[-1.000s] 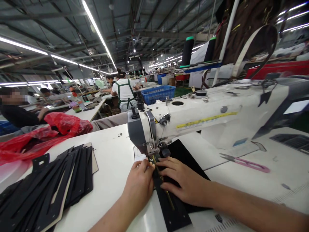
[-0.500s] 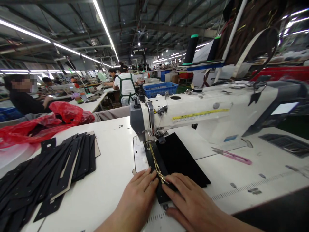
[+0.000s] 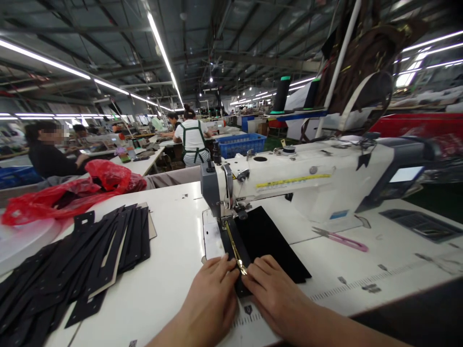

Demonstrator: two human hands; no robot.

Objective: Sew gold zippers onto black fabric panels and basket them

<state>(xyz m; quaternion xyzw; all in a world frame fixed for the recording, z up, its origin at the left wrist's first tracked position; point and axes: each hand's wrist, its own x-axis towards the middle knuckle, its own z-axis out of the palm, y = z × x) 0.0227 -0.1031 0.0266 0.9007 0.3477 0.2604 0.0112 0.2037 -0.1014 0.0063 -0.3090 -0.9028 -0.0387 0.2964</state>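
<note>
A gold-toothed zipper (image 3: 234,245) on black tape runs along a black panel (image 3: 271,246), its far end under the presser foot of a white sewing machine (image 3: 289,178). My left hand (image 3: 215,289) grips the zipper's left edge with bent fingers, the fingertips beside the metal teeth. From the other side, my right hand (image 3: 271,289) has its fingers curled together on the zipper by the shiny gold slider (image 3: 241,266). Both thumbs are mostly hidden. The panel lies flat on the white table, to the right of the zipper.
Several black strips (image 3: 108,255) lie heaped on the left, below a red plastic bag (image 3: 108,178). Pink-handled thread snips (image 3: 343,239) rest under the machine arm. Behind stand thread cones (image 3: 280,96), a blue crate (image 3: 242,145) and co-workers at other tables.
My right hand's fingers have curled in closer around the slider end, and its thumb has moved in. The zipper now lies straighter. The camera view has shifted slightly.
</note>
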